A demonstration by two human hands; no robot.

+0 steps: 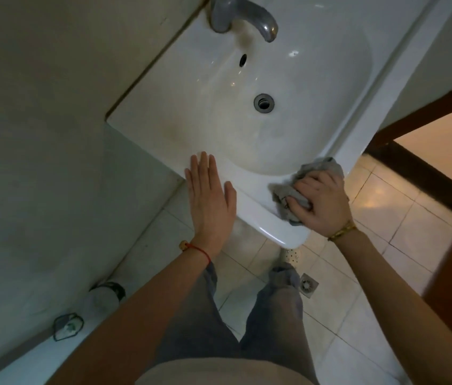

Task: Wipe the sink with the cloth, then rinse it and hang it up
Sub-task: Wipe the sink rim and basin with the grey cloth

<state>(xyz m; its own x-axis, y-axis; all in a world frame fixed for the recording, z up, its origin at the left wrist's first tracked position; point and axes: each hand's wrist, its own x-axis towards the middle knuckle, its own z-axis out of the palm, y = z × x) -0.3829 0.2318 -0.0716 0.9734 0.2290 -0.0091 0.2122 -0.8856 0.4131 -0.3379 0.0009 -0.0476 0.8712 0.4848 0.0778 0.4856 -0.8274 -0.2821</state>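
Note:
A white ceramic sink (147, 126) fills the upper middle of the head view, with a grey metal tap (236, 16) at its back and a round drain (263, 103) in the bowl. My right hand (322, 205) presses a crumpled grey cloth (283, 194) onto the sink's front right rim, fingers curled over it. Part of the cloth sticks out above the knuckles. My left hand (209, 202) lies flat on the front rim to the left, fingers straight and together, holding nothing. No water runs from the tap.
A wall runs along the left. On the tiled floor below are a floor drain (308, 285), a bottle (107, 297) and a small container (68, 326) by the wall. A brown door frame (424, 118) and door stand at the right.

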